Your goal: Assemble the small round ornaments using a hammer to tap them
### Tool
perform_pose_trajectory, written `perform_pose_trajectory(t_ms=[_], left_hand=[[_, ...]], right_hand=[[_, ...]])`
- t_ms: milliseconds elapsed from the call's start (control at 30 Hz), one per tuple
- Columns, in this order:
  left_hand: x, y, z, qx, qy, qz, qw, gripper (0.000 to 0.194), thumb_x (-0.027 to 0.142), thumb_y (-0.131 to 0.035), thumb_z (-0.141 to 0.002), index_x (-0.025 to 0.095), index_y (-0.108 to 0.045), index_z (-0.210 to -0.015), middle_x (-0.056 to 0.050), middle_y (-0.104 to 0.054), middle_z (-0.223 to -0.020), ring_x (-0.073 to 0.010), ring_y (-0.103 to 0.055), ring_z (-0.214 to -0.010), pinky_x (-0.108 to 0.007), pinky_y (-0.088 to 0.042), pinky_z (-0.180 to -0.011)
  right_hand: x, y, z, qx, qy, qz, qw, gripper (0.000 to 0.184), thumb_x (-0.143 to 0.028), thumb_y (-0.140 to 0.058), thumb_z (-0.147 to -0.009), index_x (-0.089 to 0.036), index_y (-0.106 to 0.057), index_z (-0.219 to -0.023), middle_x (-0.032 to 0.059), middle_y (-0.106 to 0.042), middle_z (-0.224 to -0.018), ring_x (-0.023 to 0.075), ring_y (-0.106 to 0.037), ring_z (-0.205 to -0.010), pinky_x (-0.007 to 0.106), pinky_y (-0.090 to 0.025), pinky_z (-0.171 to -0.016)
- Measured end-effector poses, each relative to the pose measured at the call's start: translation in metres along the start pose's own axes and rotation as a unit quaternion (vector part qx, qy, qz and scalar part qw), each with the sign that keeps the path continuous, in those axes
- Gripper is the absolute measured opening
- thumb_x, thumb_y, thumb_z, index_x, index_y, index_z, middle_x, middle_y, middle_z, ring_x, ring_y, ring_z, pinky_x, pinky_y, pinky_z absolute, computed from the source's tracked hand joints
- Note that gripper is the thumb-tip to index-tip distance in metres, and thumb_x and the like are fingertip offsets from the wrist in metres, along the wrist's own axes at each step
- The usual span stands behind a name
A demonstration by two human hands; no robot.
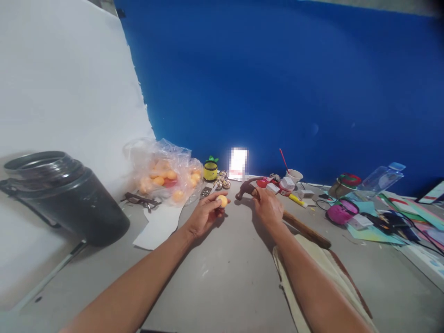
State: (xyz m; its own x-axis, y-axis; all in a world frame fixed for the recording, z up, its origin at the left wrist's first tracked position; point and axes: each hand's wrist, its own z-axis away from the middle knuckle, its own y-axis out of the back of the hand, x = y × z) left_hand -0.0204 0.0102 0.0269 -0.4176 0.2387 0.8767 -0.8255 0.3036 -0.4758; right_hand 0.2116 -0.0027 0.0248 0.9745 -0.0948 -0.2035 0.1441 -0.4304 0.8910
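Between the thumb and fingers of my left hand (204, 215) is a small yellow-orange ball (222, 200), held just above the grey table (222, 277). My right hand (269, 208) is closed around a claw hammer (305, 228), gripping its wooden handle close to the head. The dark metal head points left, toward the ball but apart from it. Behind my left hand stand several small patterned round pieces (222, 179) and a yellow cup-like holder (210, 171) with a green top.
Clear plastic bags (161, 166) of orange balls, glasses (140, 200) and a large dark flask (69, 199) stand left. A folded cloth (305, 273) lies under my right forearm. Rightward are a yellow tube (297, 200), a paper cup (294, 175), a pink pouch (342, 212) and a clear bottle (381, 180).
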Motion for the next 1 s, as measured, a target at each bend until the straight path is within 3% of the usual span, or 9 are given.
perform_pose_trajectory(t_ms=[133,267,400,600,833,1000], left_hand=[[-0.001,0.001,0.000,0.010,-0.014,-0.090,0.996,0.040,0.035,-0.080,-0.074,0.021,-0.080,-0.112,-0.007,-0.075,-0.098,-0.0116,-0.053,-0.067,-0.026,-0.043,-0.060],[-0.004,0.000,0.001,0.015,-0.069,-0.178,0.982,0.043,0.038,-0.079,-0.077,0.022,-0.077,-0.116,-0.004,-0.071,-0.093,-0.0123,-0.054,-0.069,-0.026,-0.043,-0.062],[-0.007,-0.001,0.002,0.011,-0.095,-0.189,0.977,0.049,0.033,-0.082,-0.074,0.020,-0.074,-0.120,-0.002,-0.065,-0.087,-0.0124,-0.055,-0.072,-0.027,-0.045,-0.066],[-0.009,-0.002,0.003,0.023,-0.121,-0.261,0.958,0.042,0.031,-0.077,-0.075,0.019,-0.076,-0.116,0.000,-0.062,-0.079,-0.0116,-0.050,-0.066,-0.026,-0.043,-0.063],[-0.010,-0.006,0.006,0.015,-0.141,-0.264,0.954,0.046,0.028,-0.075,-0.074,0.018,-0.075,-0.119,-0.001,-0.061,-0.085,-0.0123,-0.052,-0.069,-0.026,-0.045,-0.065],[-0.013,-0.006,0.006,0.008,-0.129,-0.306,0.943,0.042,0.035,-0.071,-0.080,0.016,-0.075,-0.118,0.000,-0.062,-0.081,-0.0104,-0.050,-0.064,-0.024,-0.044,-0.060]], right_hand=[[0.002,-0.003,0.000,-0.040,-0.004,0.012,0.999,0.025,-0.021,-0.064,-0.096,-0.025,-0.068,-0.120,0.0074,-0.073,-0.111,0.0262,-0.064,-0.108,0.033,-0.041,-0.081],[0.003,-0.006,0.000,-0.055,-0.004,0.022,0.998,0.028,-0.024,-0.063,-0.097,-0.025,-0.068,-0.124,0.0084,-0.073,-0.114,0.0265,-0.064,-0.109,0.034,-0.042,-0.082],[0.005,-0.008,-0.001,-0.056,-0.002,0.027,0.998,0.031,-0.024,-0.063,-0.097,-0.024,-0.066,-0.128,0.0089,-0.073,-0.116,0.0270,-0.063,-0.110,0.035,-0.042,-0.083],[0.005,-0.008,-0.002,-0.063,-0.004,0.032,0.997,0.028,-0.025,-0.060,-0.100,-0.023,-0.066,-0.128,0.0099,-0.072,-0.114,0.0266,-0.062,-0.108,0.035,-0.040,-0.086],[0.009,-0.014,-0.004,-0.033,0.002,0.051,0.998,0.021,-0.028,-0.061,-0.099,-0.024,-0.069,-0.119,0.0117,-0.064,-0.122,0.0289,-0.054,-0.117,0.038,-0.039,-0.091],[0.014,-0.023,-0.011,-0.088,-0.009,0.069,0.994,0.024,-0.033,-0.057,-0.103,-0.024,-0.067,-0.123,0.0128,-0.063,-0.123,0.0298,-0.054,-0.118,0.040,-0.039,-0.092]])
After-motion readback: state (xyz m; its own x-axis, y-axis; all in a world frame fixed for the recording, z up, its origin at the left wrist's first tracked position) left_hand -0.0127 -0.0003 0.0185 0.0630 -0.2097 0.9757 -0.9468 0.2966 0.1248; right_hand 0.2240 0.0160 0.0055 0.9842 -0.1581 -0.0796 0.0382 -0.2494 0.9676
